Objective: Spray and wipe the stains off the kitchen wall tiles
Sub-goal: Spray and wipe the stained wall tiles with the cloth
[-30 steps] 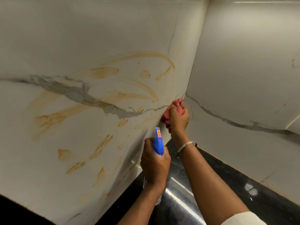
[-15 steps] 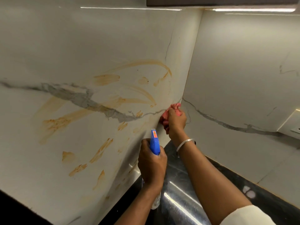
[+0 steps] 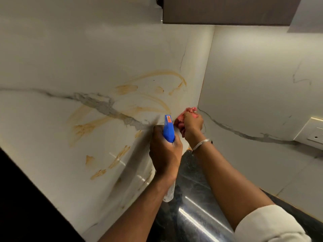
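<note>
White marble-look wall tiles (image 3: 52, 137) on the left wall carry several orange-brown stains (image 3: 83, 128), smeared in arcs and streaks from mid-height down toward the counter. My left hand (image 3: 165, 154) grips a spray bottle (image 3: 168, 130) with a blue trigger head, nozzle pointing up at the stained wall; its clear body shows below my fist. My right hand (image 3: 193, 126) holds a crumpled pink cloth (image 3: 181, 120) pressed against the tiles close to the wall corner, just right of the bottle's nozzle.
A glossy black counter (image 3: 192, 215) runs along the foot of both walls. The right wall (image 3: 253, 93) has grey veins and a white socket plate (image 3: 312, 133) at the far right. A dark cabinet underside (image 3: 227, 11) hangs overhead.
The view has tilted upward, bringing the overhead cabinet and socket into sight. My left hand has raised the spray bottle so its nozzle sits beside the cloth. The right hand stays at the corner.
</note>
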